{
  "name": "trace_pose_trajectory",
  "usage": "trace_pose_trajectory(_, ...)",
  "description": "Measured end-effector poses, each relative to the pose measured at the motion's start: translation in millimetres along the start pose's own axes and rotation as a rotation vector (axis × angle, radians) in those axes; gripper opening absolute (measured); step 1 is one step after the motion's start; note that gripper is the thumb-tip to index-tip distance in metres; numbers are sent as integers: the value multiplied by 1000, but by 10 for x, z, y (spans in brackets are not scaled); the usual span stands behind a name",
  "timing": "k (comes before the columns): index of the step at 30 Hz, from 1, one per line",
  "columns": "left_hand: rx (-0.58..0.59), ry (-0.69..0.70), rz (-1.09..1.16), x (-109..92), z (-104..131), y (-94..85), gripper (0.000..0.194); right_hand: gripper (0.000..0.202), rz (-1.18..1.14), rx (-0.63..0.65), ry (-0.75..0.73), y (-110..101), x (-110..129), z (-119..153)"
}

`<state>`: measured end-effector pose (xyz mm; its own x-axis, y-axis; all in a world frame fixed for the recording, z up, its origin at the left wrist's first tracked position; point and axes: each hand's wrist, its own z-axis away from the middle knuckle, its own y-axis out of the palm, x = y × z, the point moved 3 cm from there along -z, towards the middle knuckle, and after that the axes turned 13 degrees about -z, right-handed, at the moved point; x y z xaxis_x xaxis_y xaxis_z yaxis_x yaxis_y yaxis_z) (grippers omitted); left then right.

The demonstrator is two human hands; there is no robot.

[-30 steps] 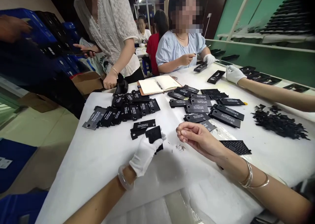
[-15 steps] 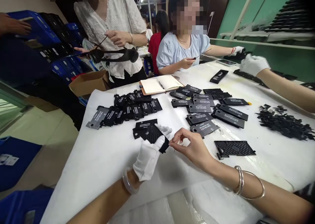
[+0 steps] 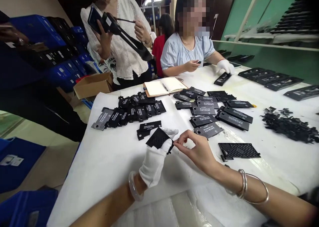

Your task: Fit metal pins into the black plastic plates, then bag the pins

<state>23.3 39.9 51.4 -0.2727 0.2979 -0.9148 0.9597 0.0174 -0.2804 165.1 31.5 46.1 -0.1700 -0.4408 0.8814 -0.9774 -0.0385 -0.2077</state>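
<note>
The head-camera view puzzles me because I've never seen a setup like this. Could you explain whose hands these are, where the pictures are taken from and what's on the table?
There is no machine here: a person works with their own hands, and every picture comes from one camera worn on their head, looking forward and down.

The left hand, in a white glove, holds a thin black part. The bare right hand pinches at its edge; whether something tiny sits between those fingertips is too small to tell.

On the white-covered table lie two groups of printed plates, an open notebook with a pen on it, a lattice-patterned plate and a heap of small black pieces. Across the table, a co-worker's gloved hand touches another black part.
</note>
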Motion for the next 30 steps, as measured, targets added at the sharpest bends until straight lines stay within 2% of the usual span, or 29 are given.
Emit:
trace_pose_trajectory(7,-64,27,-197,-25,9,-19,13,14,-47,5,57,-7,-10,-12)
trace_pose_trajectory(11,-57,51,-135,-36,-8,-21,11,16,-67,9,76,-24,-8,-38)
trace_pose_trajectory(16,-30,-98,-55,-5,-14,-46,25,23,-224,45,162,-55,7,-85)
trace_pose_trajectory(19,-51,-166,55,-1,-14,-56,33,19,-301,66,196,-59,-4,-77)
trace_pose_trajectory(23,-82,-129,59,-1,-31,-93,37,13,-224,109,95,-42,0,-36)
trace_pose_trajectory(26,-88,-114,54,32,-52,-146,39,18,-169,128,1,-16,19,-2)
trace_pose_trajectory(30,-118,-107,49,81,-80,-185,36,26,-166,166,-39,43,27,41)
